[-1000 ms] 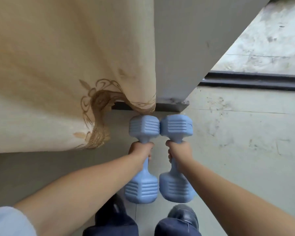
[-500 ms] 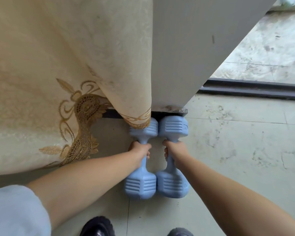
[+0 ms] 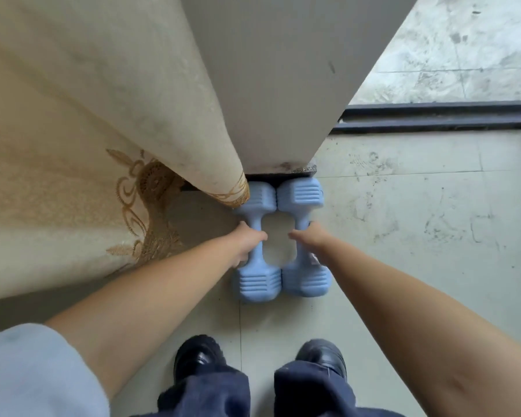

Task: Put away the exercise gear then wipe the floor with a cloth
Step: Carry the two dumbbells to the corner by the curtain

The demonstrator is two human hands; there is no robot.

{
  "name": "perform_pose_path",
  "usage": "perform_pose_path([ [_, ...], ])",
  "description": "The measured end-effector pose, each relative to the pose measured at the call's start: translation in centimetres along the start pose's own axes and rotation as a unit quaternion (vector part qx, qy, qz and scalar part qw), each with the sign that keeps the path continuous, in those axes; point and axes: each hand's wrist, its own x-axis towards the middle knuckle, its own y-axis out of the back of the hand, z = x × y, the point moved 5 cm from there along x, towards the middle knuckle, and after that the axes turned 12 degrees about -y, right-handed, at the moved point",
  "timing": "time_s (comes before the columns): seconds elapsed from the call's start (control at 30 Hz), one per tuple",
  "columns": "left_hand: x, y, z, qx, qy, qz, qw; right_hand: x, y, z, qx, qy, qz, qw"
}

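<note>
Two light-blue dumbbells lie side by side on the tiled floor, far ends against the foot of a grey wall. My left hand is wrapped around the handle of the left dumbbell, thumb across the bar. My right hand is closed over the handle of the right dumbbell. The left dumbbell's far head is partly hidden under a curtain hem. No cloth is in view.
A beige embroidered curtain hangs at the left, beside the grey wall. A dark sliding-door track runs to the right, with rough concrete beyond. The floor is scuffed. My black shoes stand just behind the dumbbells.
Both dumbbells went down and forward from mid-air onto the floor, up against the wall. My head rose, so my shoes are in view again.
</note>
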Motion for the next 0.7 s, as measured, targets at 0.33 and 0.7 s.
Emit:
perform_pose_path([
  [0.33, -21.7, 2.1, 7.4, 0.407, -0.176, 0.005, 0.896, -22.7, 4.8, 2.1, -0.073, 0.085, 0.127, 0.986],
  [0.7, -50.3, 5.7, 19.9, 0.563, -0.305, 0.065, 0.765, -52.3, 12.8, 2.6, -0.347, 0.15, 0.22, 0.899],
])
